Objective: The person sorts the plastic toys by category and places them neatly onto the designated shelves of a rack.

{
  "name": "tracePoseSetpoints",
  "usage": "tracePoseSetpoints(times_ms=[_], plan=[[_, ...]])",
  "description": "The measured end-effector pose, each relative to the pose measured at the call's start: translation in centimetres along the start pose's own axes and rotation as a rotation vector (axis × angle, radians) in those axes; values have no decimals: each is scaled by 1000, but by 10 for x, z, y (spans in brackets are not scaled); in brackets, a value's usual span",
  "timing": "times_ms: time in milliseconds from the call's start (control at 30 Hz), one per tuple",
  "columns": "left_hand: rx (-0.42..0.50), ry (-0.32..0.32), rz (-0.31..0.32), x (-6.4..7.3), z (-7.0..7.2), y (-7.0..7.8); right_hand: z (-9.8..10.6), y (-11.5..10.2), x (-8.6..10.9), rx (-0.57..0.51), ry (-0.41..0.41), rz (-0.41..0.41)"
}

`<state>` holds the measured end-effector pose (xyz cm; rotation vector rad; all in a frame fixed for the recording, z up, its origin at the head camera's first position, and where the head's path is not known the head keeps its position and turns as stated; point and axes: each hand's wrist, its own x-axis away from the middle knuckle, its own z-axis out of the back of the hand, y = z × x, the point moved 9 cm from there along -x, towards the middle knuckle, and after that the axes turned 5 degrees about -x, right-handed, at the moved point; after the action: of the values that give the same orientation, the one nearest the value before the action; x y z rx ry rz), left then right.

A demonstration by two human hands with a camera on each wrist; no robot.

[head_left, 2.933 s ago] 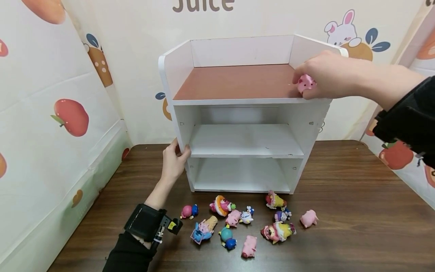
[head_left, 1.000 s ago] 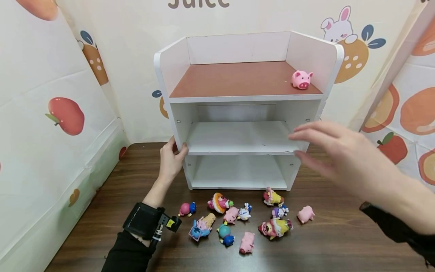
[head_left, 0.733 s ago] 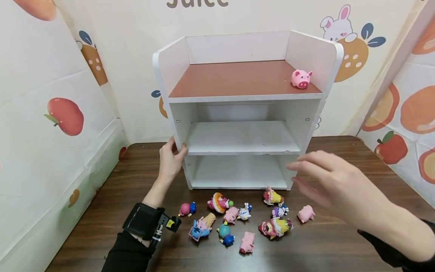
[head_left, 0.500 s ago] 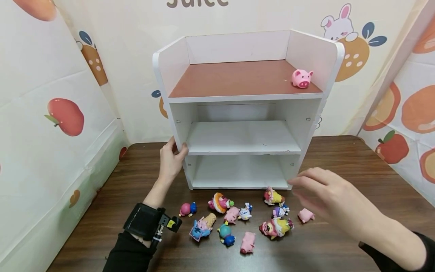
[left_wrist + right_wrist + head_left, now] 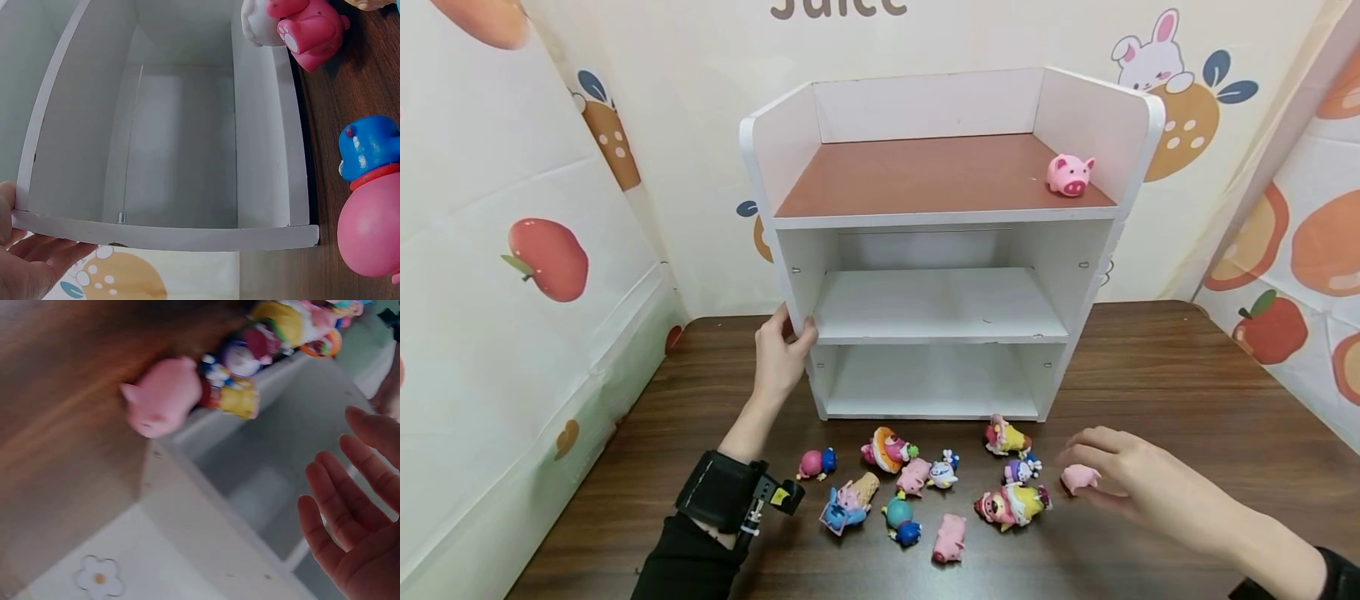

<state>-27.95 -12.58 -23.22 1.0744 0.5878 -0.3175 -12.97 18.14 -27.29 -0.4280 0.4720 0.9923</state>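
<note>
My left hand [image 5: 779, 354] grips the left side panel of a white shelf unit [image 5: 951, 340], thumb at the front edge and fingers on the outer side. In the left wrist view that hand [image 5: 37, 262] shows at the lower left, against the panel. My right hand [image 5: 1138, 479] is low over the table, fingers spread beside a pink toy pig [image 5: 1078, 477]. The right wrist view shows this pig [image 5: 165, 397] apart from the loosely bent fingers. Another toy pig [image 5: 1070, 175] stands on the brown top shelf, near its right end.
Several small figures lie on the wooden table before the shelf, including a pig [image 5: 950, 537], a blue figure with a cone [image 5: 848, 504] and a yellow-and-red one [image 5: 1013, 505]. Printed wall sheets [image 5: 940, 42] surround the table.
My right hand has let go of the pig on the top shelf and moved down to the pig on the table at right. The left hand stays at the panel.
</note>
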Motion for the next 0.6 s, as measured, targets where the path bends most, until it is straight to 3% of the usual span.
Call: tracePoseSetpoints(times_ms=[233, 600], plan=[[5, 4, 1, 0, 0, 0, -12, 16, 19, 31, -38, -28], [5, 12, 3, 0, 0, 0, -31, 47, 45, 45, -164, -82]])
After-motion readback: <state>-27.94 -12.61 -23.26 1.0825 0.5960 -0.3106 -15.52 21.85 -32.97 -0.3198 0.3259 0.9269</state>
